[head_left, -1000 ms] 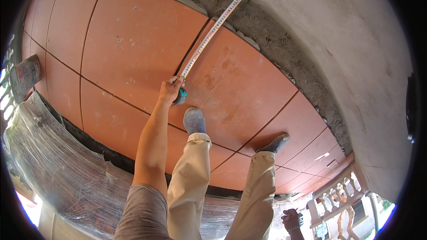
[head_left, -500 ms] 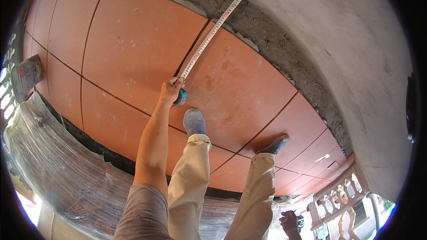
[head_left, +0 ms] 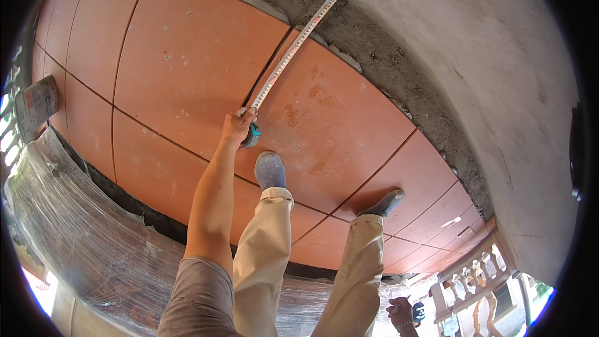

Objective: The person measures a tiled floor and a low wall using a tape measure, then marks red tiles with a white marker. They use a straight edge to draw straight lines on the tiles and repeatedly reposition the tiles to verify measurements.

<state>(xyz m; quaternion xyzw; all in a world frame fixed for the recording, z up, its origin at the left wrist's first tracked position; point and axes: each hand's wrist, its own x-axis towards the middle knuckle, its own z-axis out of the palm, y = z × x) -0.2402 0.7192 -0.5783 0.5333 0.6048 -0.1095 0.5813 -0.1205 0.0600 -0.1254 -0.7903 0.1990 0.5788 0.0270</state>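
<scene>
My left hand is closed around a tape measure with a dark and teal case, held just above the red floor tiles. Its white blade is pulled out and runs away from me, beside a dark joint between two tiles. The blade's far end reaches across the grey mortar strip to the foot of the pale wall. Low at the right, my right hand hangs beside my leg with curled fingers; whatever they hold is too small to make out. A dark and teal object shows right beside it.
Large red tiles cover the floor, and my shoes stand on them. The plastered wall curves along the right. A film-wrapped stack lies at lower left, near a dirty bucket. A balustrade stands at lower right.
The view has shifted very slightly. My left hand still holds the tape measure with its blade out to the wall. My right hand has moved a little up and to the left.
</scene>
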